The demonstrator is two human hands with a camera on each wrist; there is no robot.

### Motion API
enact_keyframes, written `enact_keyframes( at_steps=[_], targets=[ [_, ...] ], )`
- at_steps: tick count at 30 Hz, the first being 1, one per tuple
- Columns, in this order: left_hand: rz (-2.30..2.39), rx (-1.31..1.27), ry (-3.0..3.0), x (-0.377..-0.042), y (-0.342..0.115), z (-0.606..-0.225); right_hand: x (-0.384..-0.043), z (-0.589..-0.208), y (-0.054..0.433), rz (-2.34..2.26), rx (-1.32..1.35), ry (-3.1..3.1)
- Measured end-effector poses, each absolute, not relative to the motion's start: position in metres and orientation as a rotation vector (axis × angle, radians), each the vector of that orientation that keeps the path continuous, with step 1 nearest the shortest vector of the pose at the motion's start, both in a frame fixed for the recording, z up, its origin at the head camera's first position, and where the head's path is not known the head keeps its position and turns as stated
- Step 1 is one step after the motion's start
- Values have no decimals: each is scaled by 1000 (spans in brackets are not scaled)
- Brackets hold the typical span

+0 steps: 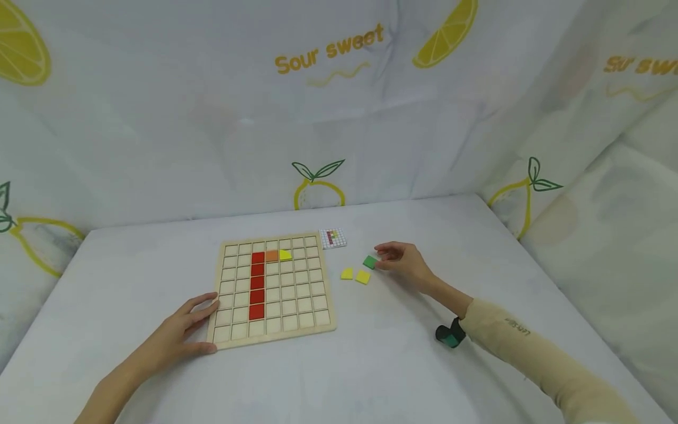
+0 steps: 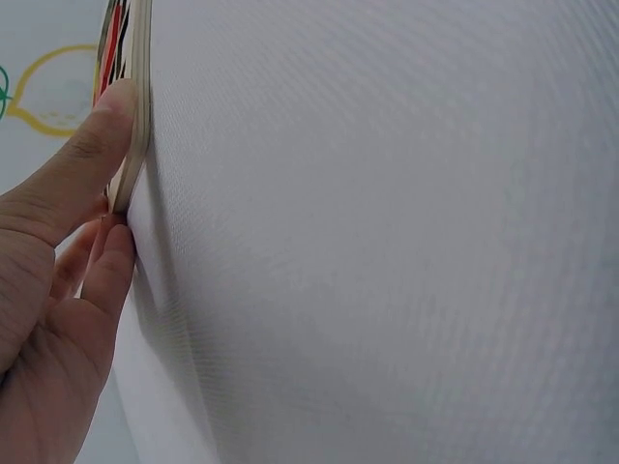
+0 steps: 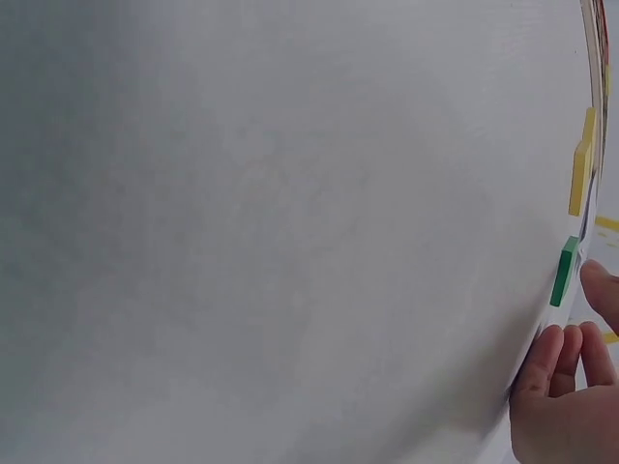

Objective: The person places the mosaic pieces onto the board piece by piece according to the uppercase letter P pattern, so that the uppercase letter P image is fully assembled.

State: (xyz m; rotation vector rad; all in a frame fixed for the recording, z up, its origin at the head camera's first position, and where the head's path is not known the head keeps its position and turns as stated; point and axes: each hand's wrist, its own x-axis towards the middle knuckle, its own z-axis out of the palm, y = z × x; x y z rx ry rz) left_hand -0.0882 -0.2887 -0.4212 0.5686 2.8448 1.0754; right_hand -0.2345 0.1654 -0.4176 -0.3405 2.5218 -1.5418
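A wooden grid board [image 1: 272,340] lies on the table with a column of several red square tiles [image 1: 256,282]. At the column's top, an orange tile [image 1: 272,255] and a yellow tile [image 1: 285,255] with one rounded corner continue the row. My left hand [image 1: 177,333] rests against the board's left edge, thumb at the near corner, as the left wrist view also shows. On the right, my right hand [image 1: 405,265] is beside a loose green tile [image 1: 369,262], its fingers loosely bent. In the right wrist view a gap shows between thumb and fingers, with the green tile [image 3: 565,272] beside the thumb.
Two loose yellow tiles [image 1: 362,277] lie between the board and the green tile. A small printed pattern card [image 1: 333,238] sits by the board's far right corner. A black and green device [image 1: 450,334] shows beside the right sleeve. White printed cloth [image 1: 238,118] hangs behind.
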Motion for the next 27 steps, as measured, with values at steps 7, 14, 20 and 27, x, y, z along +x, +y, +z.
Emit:
enact_keyframes(
  at_steps=[7, 14, 20, 27],
  targets=[
    [1044, 574, 2855, -86, -289, -424, -233, -421, 161, -1490, -380, 2583],
    [1041, 589, 2868, -87, -288, -421, -238, -422, 159, -1464, -396, 2584],
    [1052, 583, 2863, -86, -288, -421, -238, -421, 158, -1432, -404, 2599],
    [1048, 607, 2878, -86, -289, -422, -241, -419, 161, -1386, -429, 2600]
  ],
)
